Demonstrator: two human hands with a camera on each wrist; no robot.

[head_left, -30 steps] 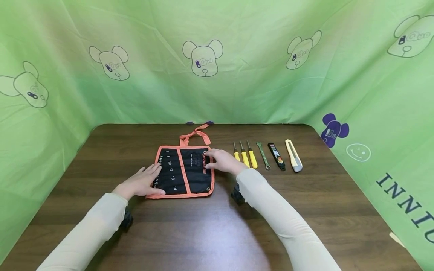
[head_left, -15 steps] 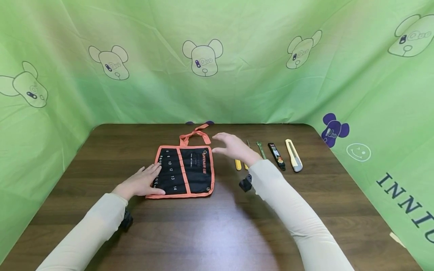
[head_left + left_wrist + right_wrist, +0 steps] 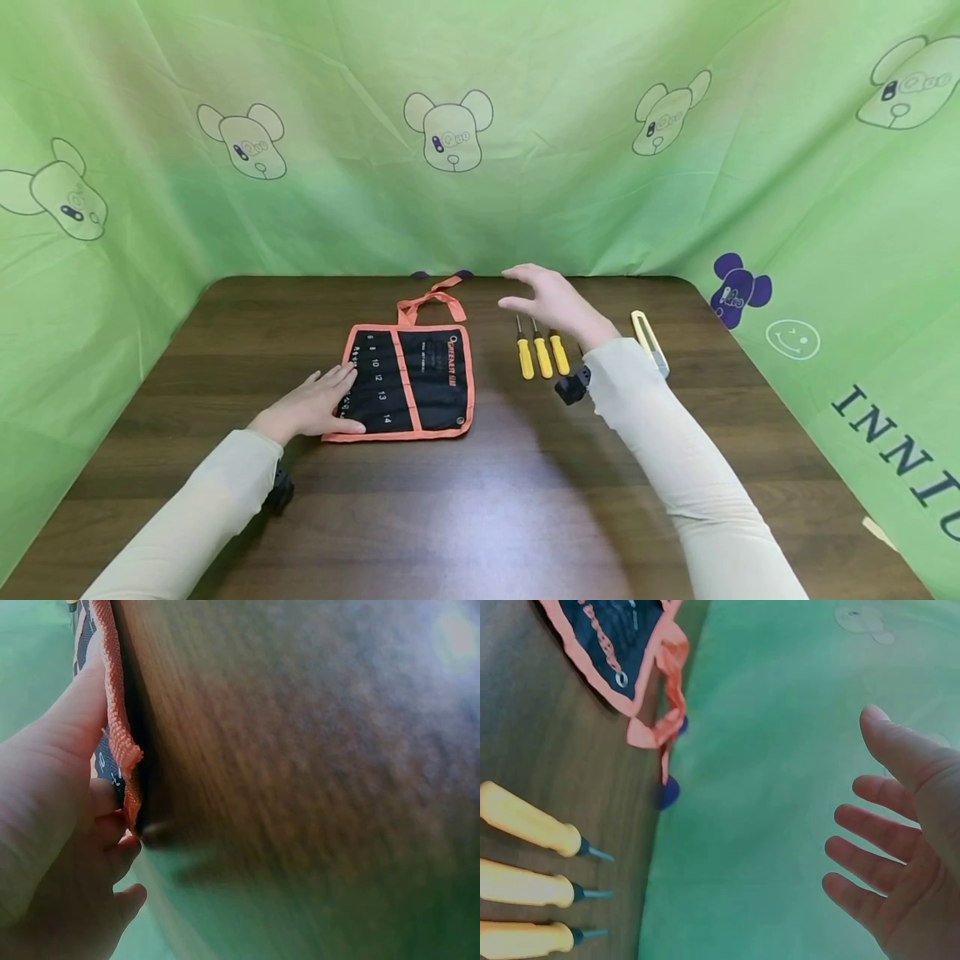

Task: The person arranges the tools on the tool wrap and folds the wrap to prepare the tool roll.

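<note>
Black and orange, the pouch (image 3: 435, 385) is laid flat on the surface (image 3: 420, 525), its left edge rested on by the left hand (image 3: 318, 404), fingers loosely extended and gripping nothing, presumably so slipping is prevented. Near yellow screwdrivers (image 3: 542, 358), lined up perhaps for easy reach, the right hand (image 3: 558, 302) is held raised, fingers apart, empty.

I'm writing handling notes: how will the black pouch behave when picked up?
The black pouch will probably sag, since it lies thin and flat like cloth. Its orange ties will likely dangle, being loosely crumpled ribbon. It may resist sliding while the left hand rests on its edge.
</note>
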